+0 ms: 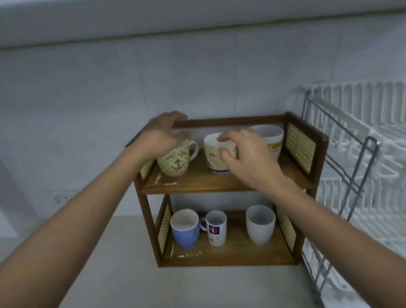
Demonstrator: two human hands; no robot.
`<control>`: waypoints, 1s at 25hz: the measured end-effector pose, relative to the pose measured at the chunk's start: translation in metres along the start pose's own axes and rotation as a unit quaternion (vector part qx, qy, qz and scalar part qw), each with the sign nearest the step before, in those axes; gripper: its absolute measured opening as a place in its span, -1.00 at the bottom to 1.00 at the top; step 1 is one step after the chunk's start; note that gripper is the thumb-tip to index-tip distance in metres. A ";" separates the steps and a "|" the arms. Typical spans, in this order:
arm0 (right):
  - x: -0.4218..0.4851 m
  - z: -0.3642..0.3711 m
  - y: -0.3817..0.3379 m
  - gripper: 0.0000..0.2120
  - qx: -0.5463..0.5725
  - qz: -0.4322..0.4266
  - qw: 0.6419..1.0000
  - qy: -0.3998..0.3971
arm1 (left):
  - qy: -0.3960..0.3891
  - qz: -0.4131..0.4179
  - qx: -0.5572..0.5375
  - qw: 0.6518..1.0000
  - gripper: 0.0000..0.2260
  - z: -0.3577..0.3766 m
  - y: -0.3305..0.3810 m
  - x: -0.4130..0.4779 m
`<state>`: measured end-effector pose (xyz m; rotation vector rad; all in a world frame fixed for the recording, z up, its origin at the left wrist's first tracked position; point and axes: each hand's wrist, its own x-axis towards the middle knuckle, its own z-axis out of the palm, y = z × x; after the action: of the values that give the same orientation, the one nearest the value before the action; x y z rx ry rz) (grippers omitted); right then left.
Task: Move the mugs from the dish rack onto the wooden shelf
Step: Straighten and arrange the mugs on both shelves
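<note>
On the top board of the wooden shelf (224, 180), three mugs are seen: an anchor mug (176, 160) at the left end, a cream mug (218, 153) in the middle, a white mug (270, 138) at the right end. The cream mug is pinched at rim and side by the right hand (245, 157); the left hand (162, 135) is held over the anchor mug, fingers loosely spread. Three more mugs are stood on the lower board. Glazed ceramic is judged stiff, slippery and breakable; the body or handle is best gripped.
</note>
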<state>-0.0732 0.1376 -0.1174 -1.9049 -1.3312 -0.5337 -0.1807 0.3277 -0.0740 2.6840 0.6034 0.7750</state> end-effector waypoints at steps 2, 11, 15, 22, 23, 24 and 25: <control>0.051 -0.001 0.002 -0.54 -0.141 -0.009 0.983 -0.119 | -0.107 -0.030 0.130 0.985 -0.36 0.006 -0.005 0.014; 0.123 0.021 0.038 -0.02 -0.224 -0.010 0.858 -0.462 | -0.218 -0.065 0.188 0.955 -0.28 0.021 -0.025 0.026; 0.112 0.036 0.036 -0.08 -0.241 -0.032 0.890 -0.385 | -0.241 -0.063 0.172 0.953 -0.27 0.018 -0.031 0.031; 0.136 0.027 0.031 -0.28 -0.154 -0.015 0.838 -0.522 | -0.239 -0.054 0.189 0.951 -0.23 0.016 -0.033 0.042; 0.138 0.026 0.031 -0.26 -0.143 -0.025 0.834 -0.532 | -0.233 -0.052 0.183 0.954 -0.24 0.016 -0.034 0.042; 0.139 0.026 0.032 -0.24 -0.148 -0.028 0.840 -0.521 | -0.229 -0.050 0.176 0.956 -0.25 0.017 -0.036 0.041; 0.139 0.027 0.033 -0.22 -0.161 -0.027 0.852 -0.497 | -0.227 -0.050 0.169 0.958 -0.25 0.017 -0.038 0.041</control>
<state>0.0078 0.2375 -0.0495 -2.5675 -2.0124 0.3239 -0.1515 0.3770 -0.0842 2.9577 0.7964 0.0120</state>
